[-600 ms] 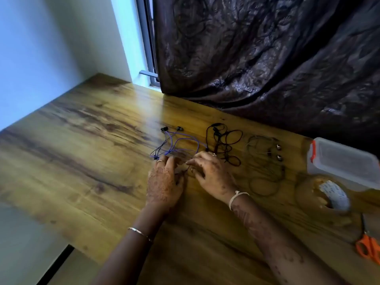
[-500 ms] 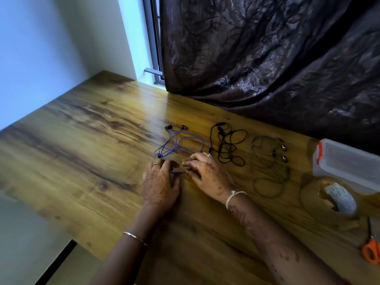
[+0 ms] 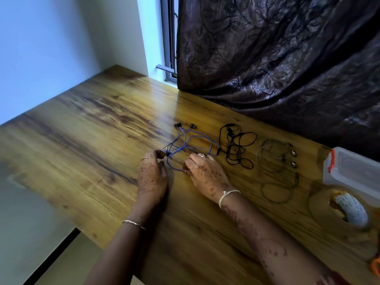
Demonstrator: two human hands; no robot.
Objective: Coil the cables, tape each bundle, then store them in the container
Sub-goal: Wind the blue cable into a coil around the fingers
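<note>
Three earphone cables lie loose on the wooden table. A blue cable is spread in front of my hands. My left hand pinches it at its small black splitter. My right hand pinches the blue cable's near end. A black cable lies tangled to the right. A grey-green cable with metal earbuds lies further right. A clear container with an orange clip stands at the right edge. A roll of brown tape lies in front of it.
A dark curtain hangs along the table's far edge behind the cables. Orange scissor handles show at the lower right edge. The table's left and near edges drop to the floor. A window frame sits at the back.
My hands, close together on the blue cable before, have moved apart. A loop of blue cable now shows between them. The view has shifted slightly.
</note>
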